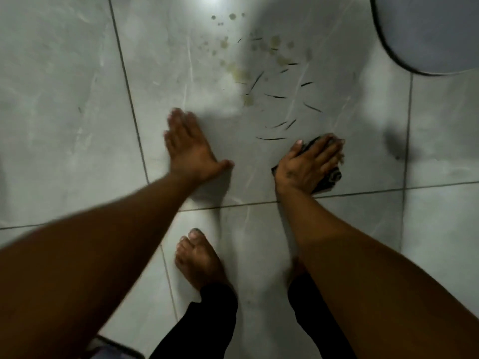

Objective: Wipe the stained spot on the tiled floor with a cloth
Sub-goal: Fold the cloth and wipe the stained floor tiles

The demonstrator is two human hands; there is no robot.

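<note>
Currently the right hand (309,164) presses a dark cloth (330,177) flat on the tiled floor (64,86), palm down, grasping it. Stained spot (241,73) lies ahead and slightly left, apart from the cloth. Left hand (190,149) rests released, fingers spread, bracing.

Basin (435,29): sitting at the top right corner.
Needles (274,96): lying scattered, thin and dark.
Foot (197,257): standing bare.

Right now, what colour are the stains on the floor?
Yellowish-olive stains, shown in the head view.
</note>
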